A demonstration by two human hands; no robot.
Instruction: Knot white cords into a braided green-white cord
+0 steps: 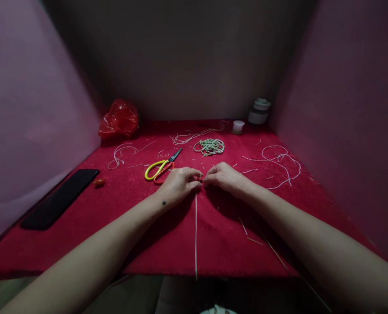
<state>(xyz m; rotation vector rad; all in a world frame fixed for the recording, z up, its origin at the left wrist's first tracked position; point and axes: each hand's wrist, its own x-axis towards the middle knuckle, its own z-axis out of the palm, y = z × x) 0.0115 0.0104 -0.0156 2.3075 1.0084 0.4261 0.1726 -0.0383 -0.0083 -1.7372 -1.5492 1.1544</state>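
Over the middle of the red cloth, my left hand (pixel 180 182) is closed in a pinch on a white cord (pixel 195 235), whose tail runs straight down past the table's front edge. Close beside it, almost touching, my right hand (pixel 226 177) pinches with thumb and forefinger. What sits between its fingertips is too small and dim to make out. Scissors (pixel 164 168) with one yellow and one red handle lie just behind my left hand, partly covered by it. Beyond both hands rests a bundle of green-and-white braided cord (pixel 210 147).
Loose pale cords (pixel 292 170) lie at right, with more cords at left and back. A black phone-like slab (pixel 61 198) and a small orange-red object (pixel 99 183) are left. Behind stand a red plastic bag (pixel 120 118), a white spool (pixel 237 127) and a lidded jar (pixel 259 111).
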